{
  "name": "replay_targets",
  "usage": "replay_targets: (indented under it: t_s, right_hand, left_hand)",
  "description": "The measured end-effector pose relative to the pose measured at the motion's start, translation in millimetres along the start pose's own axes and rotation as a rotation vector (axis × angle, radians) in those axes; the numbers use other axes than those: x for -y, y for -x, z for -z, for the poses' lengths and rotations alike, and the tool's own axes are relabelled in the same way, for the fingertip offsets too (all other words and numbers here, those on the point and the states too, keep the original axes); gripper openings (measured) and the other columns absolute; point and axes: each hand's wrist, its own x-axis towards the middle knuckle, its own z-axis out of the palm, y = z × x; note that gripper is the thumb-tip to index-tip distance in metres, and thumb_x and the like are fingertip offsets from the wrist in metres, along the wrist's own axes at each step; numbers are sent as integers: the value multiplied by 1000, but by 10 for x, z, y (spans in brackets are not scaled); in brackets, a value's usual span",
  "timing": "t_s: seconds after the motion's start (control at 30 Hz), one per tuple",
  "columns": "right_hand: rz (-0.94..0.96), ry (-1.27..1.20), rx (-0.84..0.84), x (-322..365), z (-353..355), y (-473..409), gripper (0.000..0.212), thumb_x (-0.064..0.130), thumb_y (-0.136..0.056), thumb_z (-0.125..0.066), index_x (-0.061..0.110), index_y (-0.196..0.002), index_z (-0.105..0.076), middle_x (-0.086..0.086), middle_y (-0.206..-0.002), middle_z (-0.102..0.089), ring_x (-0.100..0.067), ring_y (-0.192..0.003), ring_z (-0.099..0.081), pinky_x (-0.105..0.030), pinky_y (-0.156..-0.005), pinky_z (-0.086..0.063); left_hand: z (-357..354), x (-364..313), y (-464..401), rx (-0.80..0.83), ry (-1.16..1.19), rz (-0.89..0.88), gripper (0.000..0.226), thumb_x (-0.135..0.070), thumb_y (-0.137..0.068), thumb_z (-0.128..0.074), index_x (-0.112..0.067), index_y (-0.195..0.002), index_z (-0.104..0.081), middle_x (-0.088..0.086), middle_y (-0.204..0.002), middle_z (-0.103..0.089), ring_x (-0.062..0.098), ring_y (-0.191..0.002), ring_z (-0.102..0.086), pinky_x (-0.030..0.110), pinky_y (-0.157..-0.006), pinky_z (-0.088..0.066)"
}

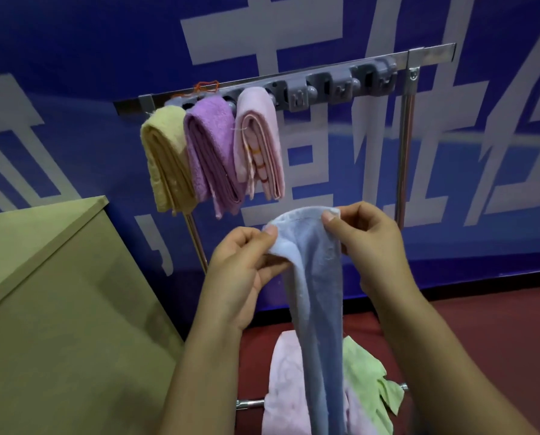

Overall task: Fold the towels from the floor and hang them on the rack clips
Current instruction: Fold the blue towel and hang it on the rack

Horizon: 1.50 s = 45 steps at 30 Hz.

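A light blue towel (315, 293) hangs down long and narrow between my hands. My left hand (243, 271) pinches its upper left edge, and my right hand (366, 243) pinches the upper right corner. Above, a metal rack bar (428, 56) carries grey clips (297, 95). Three folded towels hang from the left clips: a yellow towel (165, 161), a purple towel (212, 158) and a pink towel (259, 146). On the floor below lie a pale pink towel (284, 387) and a light green towel (369, 384).
A tan box-like cabinet (58, 309) stands at the left, close to the rack's left post (196, 243). The right post (405, 146) rises beside my right hand. A blue banner wall is behind, and dark red floor (482, 340) spreads to the right.
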Motion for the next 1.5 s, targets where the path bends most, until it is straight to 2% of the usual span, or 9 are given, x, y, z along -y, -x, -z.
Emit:
replay_targets:
  t_s: [0.17, 0.27, 0.4, 0.57, 0.73, 0.9, 1.13, 1.27, 1.5]
  right_hand:
    - [75, 37, 49, 55, -72, 159, 7, 20, -83, -68, 13, -82, -66, -2, -79, -70, -15, -80, -68, -34, -74, -58]
    - [129, 54, 90, 75, -97, 212, 6, 18, -80, -71, 14, -79, -67, 2, -75, -68, -8, -76, -65, -21, -70, -54]
    - [196, 110, 132, 105, -99, 239, 7, 17, -76, -75, 17, -79, -69, 5, -77, -68, -1, -73, -61, -8, -64, -47]
    - [226, 117, 168, 101, -101, 253, 10, 19, -75, -75, 20, -83, -71, 7, -79, -70, -3, -76, -64, -11, -68, -50]
    - [256, 89, 237, 121, -72, 278, 18, 16, -78, -73, 30, -89, -71, 6, -90, -72, -4, -83, -66, -16, -75, -53]
    - [391, 182, 154, 112, -99, 309, 23, 16, -79, -72, 34, -91, -69, 7, -88, -66, -5, -85, -61, -15, -73, -51]
    - [556, 234, 126, 63, -103, 363, 27, 19, -80, -66, 19, -107, -68, 10, -88, -58, -2, -84, -57, -6, -71, -46]
    - [587, 253, 114, 31, -123, 380, 35, 20, -78, -64, 20, -113, -63, 15, -90, -55, 7, -85, -56, -3, -75, -44]
    - [626, 261, 17, -8, -126, 364, 30, 16, -76, -68, 11, -106, -70, 5, -88, -59, -3, -84, -60, -10, -76, -49]
  left_hand:
    - [-55, 58, 71, -5, -114, -41, 13, -11, -88, -61, -4, -80, -54, 23, -88, -61, 31, -92, -67, 42, -88, -55]
    - [-82, 94, 88, 9, -135, -36, 14, -12, -87, -63, 1, -85, -57, 32, -94, -64, 39, -100, -65, 50, -94, -51]
    - [-86, 64, 98, 31, -51, -37, 13, -9, -87, -60, 4, -90, -61, 21, -93, -71, 29, -96, -70, 41, -92, -54]
    - [-89, 21, 141, 75, 18, -55, 11, -7, -87, -57, 0, -89, -65, 12, -89, -74, 21, -91, -72, 28, -82, -57]
    - [-62, 10, 145, 45, 40, -77, 10, -4, -85, -58, -1, -85, -67, 13, -87, -74, 21, -89, -72, 28, -81, -57]
    - [-98, 40, 175, 32, 59, -129, 17, -14, -72, -64, -2, -83, -68, 12, -84, -74, 22, -89, -72, 26, -79, -57]
    - [-111, 45, 231, 9, 54, -163, 16, -15, -72, -64, -5, -82, -70, 13, -88, -74, 24, -91, -71, 28, -82, -56]
    - [-95, 51, 248, -21, -21, -138, 13, -9, -78, -65, -12, -87, -73, 9, -91, -75, 21, -92, -71, 29, -81, -54]
    - [-126, 0, 328, 45, -5, -129, 21, -20, -69, -64, -14, -84, -77, 8, -92, -75, 18, -93, -71, 28, -83, -56]
